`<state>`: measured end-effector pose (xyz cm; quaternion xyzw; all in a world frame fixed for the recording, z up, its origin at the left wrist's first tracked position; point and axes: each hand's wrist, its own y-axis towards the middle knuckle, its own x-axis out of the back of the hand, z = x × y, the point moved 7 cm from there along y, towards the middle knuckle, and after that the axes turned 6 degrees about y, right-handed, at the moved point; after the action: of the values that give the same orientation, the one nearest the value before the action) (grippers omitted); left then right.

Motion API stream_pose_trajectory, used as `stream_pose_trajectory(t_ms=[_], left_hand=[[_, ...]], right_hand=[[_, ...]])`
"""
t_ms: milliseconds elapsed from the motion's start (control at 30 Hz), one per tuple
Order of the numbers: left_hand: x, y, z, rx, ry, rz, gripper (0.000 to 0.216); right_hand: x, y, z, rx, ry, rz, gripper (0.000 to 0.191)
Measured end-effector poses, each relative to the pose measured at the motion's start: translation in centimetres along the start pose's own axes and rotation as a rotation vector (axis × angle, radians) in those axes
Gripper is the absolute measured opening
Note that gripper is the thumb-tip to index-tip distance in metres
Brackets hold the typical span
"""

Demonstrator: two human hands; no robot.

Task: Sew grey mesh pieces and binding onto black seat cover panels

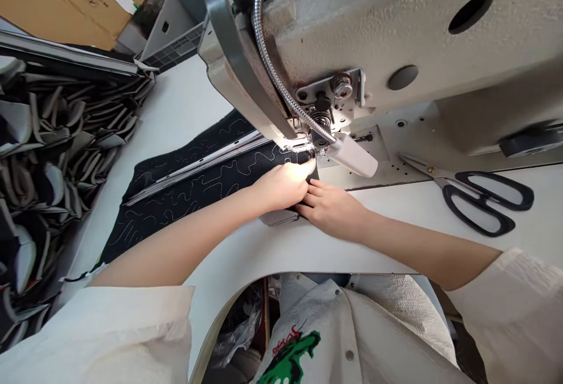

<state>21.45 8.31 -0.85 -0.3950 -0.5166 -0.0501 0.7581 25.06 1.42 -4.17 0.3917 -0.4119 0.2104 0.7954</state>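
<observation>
A black fabric panel (211, 182) with pale wavy stitching lies across the sewing table, its right end beneath the needle area of the sewing machine (323, 120). My left hand (285, 186) is closed on the panel's near edge, with its thumb and fingertips close to the presser foot. Right beside it, my right hand (332, 208) grips the panel's right end, its fingers touching those of my left. A folded grey edge (279, 217) shows under my hands. Both sets of fingertips are partly hidden by the cloth. Pale strips (193, 170) run lengthwise along the panel.
Black-handled scissors (479, 196) lie on the table to the right. A small white lamp (354, 155) on a flexible metal neck hangs by the needle. Stacked fabric pieces (57, 155) fill the left side. Behind are a grey crate (176, 26) and a cardboard box (65, 3).
</observation>
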Motion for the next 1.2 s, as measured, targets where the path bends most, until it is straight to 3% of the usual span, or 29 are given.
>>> stream_pose_trajectory(t_ms=[100, 233, 367, 467, 667, 767, 867, 967, 1033, 1200], left_hand=[[0.6, -0.4, -0.1, 0.04, 0.141, -0.025, 0.054], [1.0, -1.9, 0.9, 0.09, 0.314, 0.074, 0.067], [0.6, -2.5, 0.9, -0.049, 0.291, 0.077, 0.069], [-0.2, -1.9, 0.7, -0.07, 0.239, 0.062, 0.065], [-0.7, -0.8, 0.6, -0.07, 0.208, -0.093, 0.059], [-0.3, -1.0, 0.9, -0.209, 0.216, -0.245, 0.052], [-0.3, -1.2, 1.7, -0.335, 0.189, -0.299, 0.049], [-0.2, -0.8, 2.8, -0.296, 0.057, -0.263, 0.048], [-0.4, -0.5, 2.7, -0.255, -0.008, -0.211, 0.048], [-0.7, 0.1, 0.9, -0.143, 0.087, -0.167, 0.046]], right_hand=[[0.3, 0.8, -0.9, -0.079, 0.105, 0.011, 0.023], [0.9, 0.3, -0.3, -0.113, 0.247, 0.099, 0.023], [0.0, -0.7, 2.3, 0.002, 0.038, 0.181, 0.056], [-0.9, -0.9, 3.0, -0.03, -0.098, 0.199, 0.067], [-0.9, -0.1, 1.7, -0.106, -0.13, 0.16, 0.073], [-0.4, 0.1, 1.1, -0.14, -0.098, 0.109, 0.07], [0.0, -0.1, 0.8, -0.179, 0.017, 0.083, 0.059], [-0.2, -0.6, 1.0, -0.19, 0.081, 0.113, 0.054], [-0.5, -0.8, 1.4, -0.163, 0.043, 0.133, 0.061], [-1.4, 0.2, 1.3, -0.155, -0.061, 0.114, 0.08]])
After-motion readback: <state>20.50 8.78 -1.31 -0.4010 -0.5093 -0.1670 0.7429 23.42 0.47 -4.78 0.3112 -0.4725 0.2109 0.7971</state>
